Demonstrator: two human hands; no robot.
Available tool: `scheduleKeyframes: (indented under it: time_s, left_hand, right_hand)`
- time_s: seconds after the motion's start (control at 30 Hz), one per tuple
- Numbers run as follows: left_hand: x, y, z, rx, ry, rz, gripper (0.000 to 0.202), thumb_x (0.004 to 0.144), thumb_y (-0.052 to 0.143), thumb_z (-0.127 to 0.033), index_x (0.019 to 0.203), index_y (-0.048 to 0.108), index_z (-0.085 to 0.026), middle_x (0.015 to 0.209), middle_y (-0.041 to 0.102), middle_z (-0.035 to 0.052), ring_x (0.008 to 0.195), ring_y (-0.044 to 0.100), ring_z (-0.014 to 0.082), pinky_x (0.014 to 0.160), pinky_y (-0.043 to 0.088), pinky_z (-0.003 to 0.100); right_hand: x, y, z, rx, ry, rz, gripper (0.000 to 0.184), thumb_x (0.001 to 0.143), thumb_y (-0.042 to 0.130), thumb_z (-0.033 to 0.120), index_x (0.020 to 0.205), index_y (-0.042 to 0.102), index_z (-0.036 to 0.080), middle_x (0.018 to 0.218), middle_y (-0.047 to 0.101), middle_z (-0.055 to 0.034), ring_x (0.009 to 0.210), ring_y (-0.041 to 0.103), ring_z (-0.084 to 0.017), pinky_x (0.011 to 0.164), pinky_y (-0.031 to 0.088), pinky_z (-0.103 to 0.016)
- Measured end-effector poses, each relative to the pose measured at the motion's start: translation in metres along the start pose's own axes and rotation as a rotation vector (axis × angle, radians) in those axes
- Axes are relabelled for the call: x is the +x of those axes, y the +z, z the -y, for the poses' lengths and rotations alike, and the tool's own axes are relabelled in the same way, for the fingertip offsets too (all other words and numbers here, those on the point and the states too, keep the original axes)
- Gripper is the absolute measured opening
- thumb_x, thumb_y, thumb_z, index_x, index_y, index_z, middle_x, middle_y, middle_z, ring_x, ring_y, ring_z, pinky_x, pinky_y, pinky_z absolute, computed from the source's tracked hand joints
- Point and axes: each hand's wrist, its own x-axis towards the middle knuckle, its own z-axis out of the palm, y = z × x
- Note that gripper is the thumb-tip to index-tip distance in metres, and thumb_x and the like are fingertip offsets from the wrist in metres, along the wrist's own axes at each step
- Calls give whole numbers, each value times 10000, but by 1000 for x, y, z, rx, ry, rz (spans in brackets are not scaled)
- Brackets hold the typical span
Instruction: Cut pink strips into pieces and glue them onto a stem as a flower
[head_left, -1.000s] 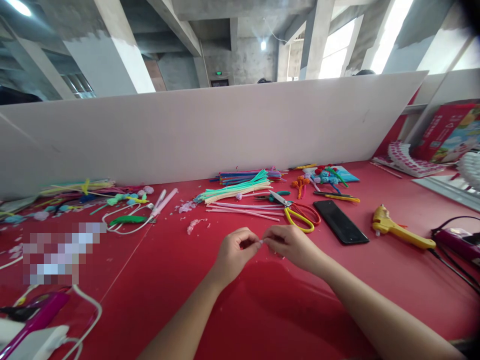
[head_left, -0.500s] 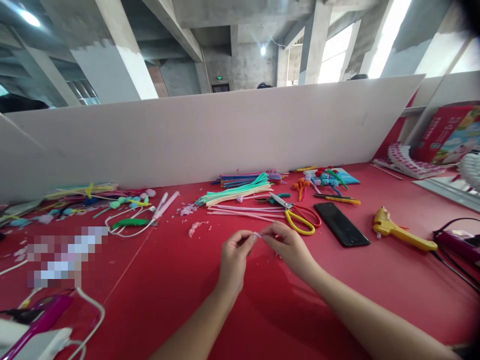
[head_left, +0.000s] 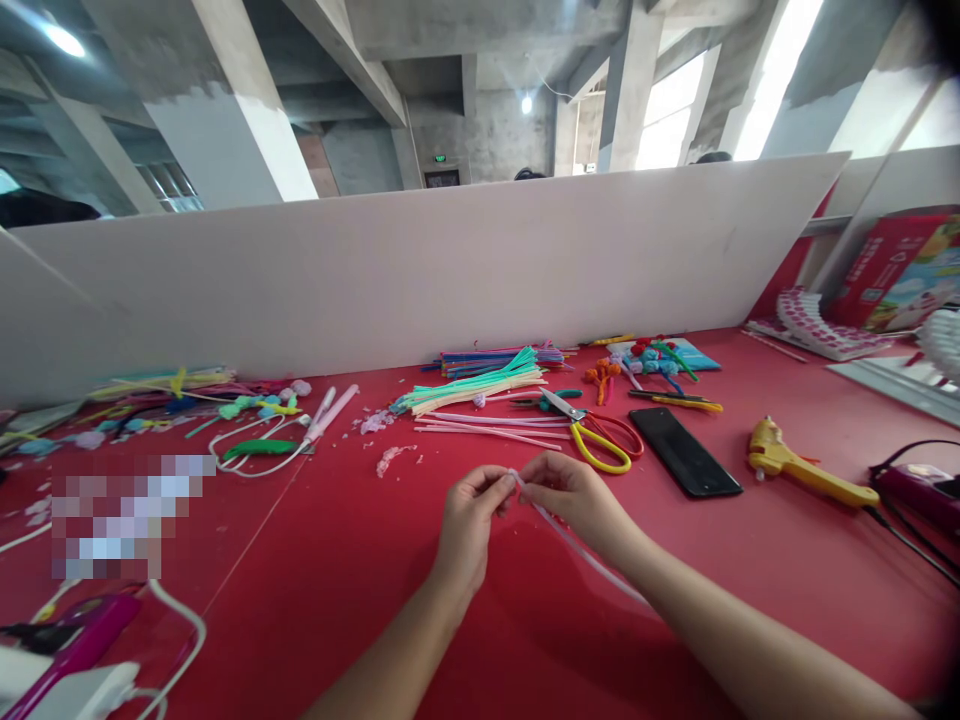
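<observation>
A pale lilac pipe cleaner (head_left: 581,550) is pinched between my two hands above the red table. My left hand (head_left: 469,520) grips its end between thumb and forefinger, where a small bend or loop shows. Close beside it, my right hand (head_left: 576,497) has its fingers closed on the same pipe cleaner. The long tail slants down to the right and passes by my right forearm. Just beyond my hands lie several loose pink pipe cleaners (head_left: 491,428) and scissors (head_left: 576,413) with yellow and red handles.
A bundle of mint pipe cleaners (head_left: 480,380) lies at the back, near teal-handled pliers (head_left: 559,394). To the right are a black phone (head_left: 684,452) and a yellow glue gun (head_left: 810,472). A green-handled cutter (head_left: 259,447) and a cord lie left. A white partition (head_left: 420,270) stands behind.
The pipe cleaner's long tail now shows below my right hand, slanting right; before, only a short bit between the fingertips was visible. My hands have barely moved.
</observation>
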Motion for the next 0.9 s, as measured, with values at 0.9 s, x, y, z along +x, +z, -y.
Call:
scheduleKeyframes:
  time_s: [0.9]
  left_hand:
    - [2,-5,0,-253,-194,179,69,682,631,-179,668,574,-145,600,472,-37,556,426,45,554,347,160]
  right_hand:
    - [-5,-1,-4,-452,-286,-69,139,687,452,69,738,513,183,669,537,24,608,464,-98,551,340,-201]
